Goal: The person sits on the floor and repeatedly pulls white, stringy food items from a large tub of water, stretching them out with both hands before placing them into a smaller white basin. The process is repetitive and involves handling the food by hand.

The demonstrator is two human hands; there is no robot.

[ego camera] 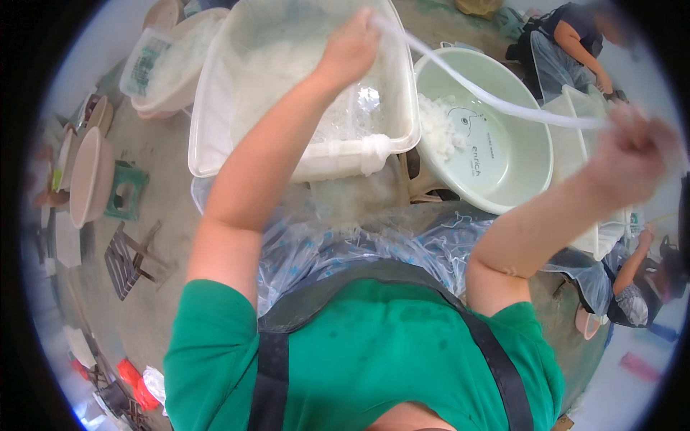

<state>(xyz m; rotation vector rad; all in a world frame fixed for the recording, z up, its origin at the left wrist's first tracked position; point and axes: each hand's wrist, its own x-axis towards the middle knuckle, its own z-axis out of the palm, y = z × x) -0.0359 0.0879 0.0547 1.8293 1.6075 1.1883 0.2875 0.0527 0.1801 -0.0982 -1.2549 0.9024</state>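
My left hand point(353, 48) is raised over a white rectangular tub point(197, 129) and pinches one end of a long, translucent white strand point(485, 97). The strand sags across a pale green round basin point(539, 161) to my right hand point(633, 148). That hand is blurred, its fingers closed around the strand's other end. Cloudy water point(280, 70) lies in the tub, with white material wrapped over the front right corner of its rim. Inside the green basin, a heap of white, wet, stringy material point(442, 129) rests at the left; the basin floor bears a printed drawing and writing.
A pink oval tub point(180, 89) holding pale strands and a mesh basket point(143, 67) stand at the upper left. A green stool point(126, 188) and a folding stool point(129, 258) are on the left floor. Two people point(577, 43) work at the right, near white crates point(582, 129).
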